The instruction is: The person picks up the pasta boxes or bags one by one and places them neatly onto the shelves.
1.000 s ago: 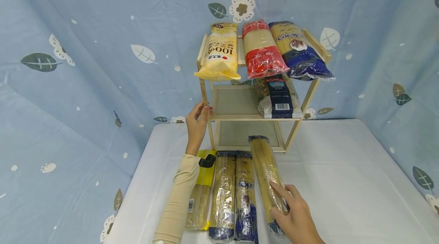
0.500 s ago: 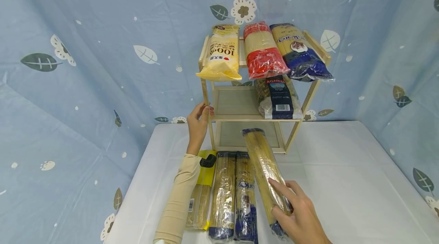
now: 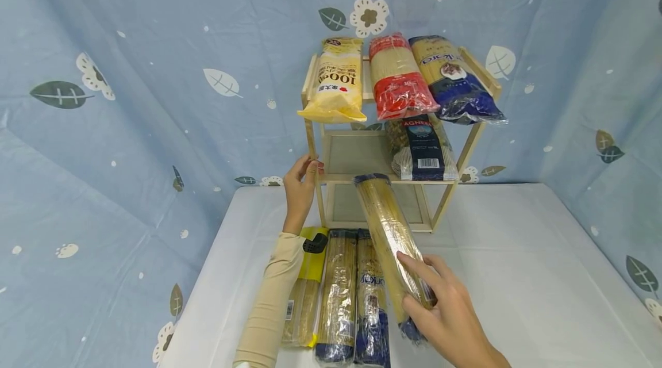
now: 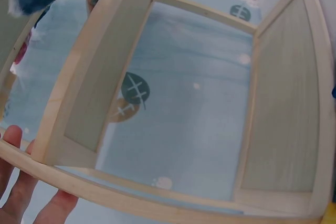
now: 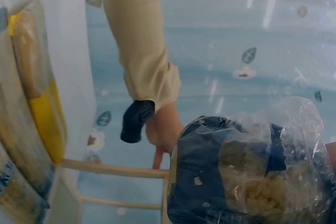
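My right hand point(image 3: 447, 302) holds a clear pack of spaghetti point(image 3: 383, 218) with dark blue ends, gripping it near its lower end. The pack tilts with its far end overlapping the middle shelf's front edge. In the right wrist view the blue end of this pack point(image 5: 197, 177) fills the lower right. My left hand point(image 3: 300, 187) grips the left front post of a wooden shelf rack point(image 3: 338, 177). Its fingers point(image 4: 23, 187) curl around the post in the left wrist view.
On the top shelf lie a yellow bag point(image 3: 336, 80), a red noodle bag point(image 3: 400, 77) and a blue pasta bag point(image 3: 455, 80). An Agnesi pasta bag point(image 3: 426, 152) sits mid-shelf. Spaghetti packs point(image 3: 336, 293) and a yellow-wrapped pack point(image 3: 302, 299) lie on the white table point(image 3: 532, 276).
My right hand has lifted the spaghetti pack and moved it forward and slightly left, from below the rack up to the middle shelf's front edge. The left hand stays on the post.
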### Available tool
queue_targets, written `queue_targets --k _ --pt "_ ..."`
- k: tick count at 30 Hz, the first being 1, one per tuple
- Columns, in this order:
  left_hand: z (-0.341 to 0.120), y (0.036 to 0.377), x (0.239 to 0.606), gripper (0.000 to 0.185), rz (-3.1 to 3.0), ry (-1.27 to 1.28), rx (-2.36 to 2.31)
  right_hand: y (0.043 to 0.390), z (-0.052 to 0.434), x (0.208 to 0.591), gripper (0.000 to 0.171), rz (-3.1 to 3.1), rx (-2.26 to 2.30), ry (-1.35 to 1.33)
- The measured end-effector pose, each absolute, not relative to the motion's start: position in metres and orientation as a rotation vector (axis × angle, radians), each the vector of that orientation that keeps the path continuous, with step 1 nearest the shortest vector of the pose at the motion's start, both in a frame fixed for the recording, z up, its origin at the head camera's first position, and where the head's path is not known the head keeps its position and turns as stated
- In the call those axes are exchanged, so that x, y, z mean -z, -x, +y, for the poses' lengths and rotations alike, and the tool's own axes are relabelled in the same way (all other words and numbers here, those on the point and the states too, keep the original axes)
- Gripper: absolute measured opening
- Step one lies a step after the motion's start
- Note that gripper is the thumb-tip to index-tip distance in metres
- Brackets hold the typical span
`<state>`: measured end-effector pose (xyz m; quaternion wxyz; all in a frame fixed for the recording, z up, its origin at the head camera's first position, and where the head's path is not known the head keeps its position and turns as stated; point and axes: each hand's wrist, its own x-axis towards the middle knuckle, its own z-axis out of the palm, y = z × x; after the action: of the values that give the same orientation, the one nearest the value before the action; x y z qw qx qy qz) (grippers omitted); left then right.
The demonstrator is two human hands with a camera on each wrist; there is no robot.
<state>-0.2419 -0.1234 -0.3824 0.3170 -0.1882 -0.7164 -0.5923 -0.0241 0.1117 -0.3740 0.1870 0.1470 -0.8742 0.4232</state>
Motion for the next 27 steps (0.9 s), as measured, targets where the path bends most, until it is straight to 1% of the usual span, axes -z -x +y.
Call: queue_targets --k 5,10,18,27 --pt "-0.123 0.241 0.382 0.02 -1.894 0.48 1.559 0.039 0.106 0.364 0.064 -2.452 -1.213 -0.421" --pt "-0.123 0.24 0.382 0.02 -1.892 0.477 1.57 0.062 0.101 0.356 0.06 -2.414 -1.2 -0.479" --pt "-0.123 0.241 0.382 0.019 -1.884 0.48 1.564 0.116 0.092 0.35 0.05 -2.333 -1.146 -0.546" --pt "-0.125 0.242 0.384 0.02 -1.897 0.484 1.552 0.175 0.077 0.341 0.045 -2.439 -1.252 -0.463"
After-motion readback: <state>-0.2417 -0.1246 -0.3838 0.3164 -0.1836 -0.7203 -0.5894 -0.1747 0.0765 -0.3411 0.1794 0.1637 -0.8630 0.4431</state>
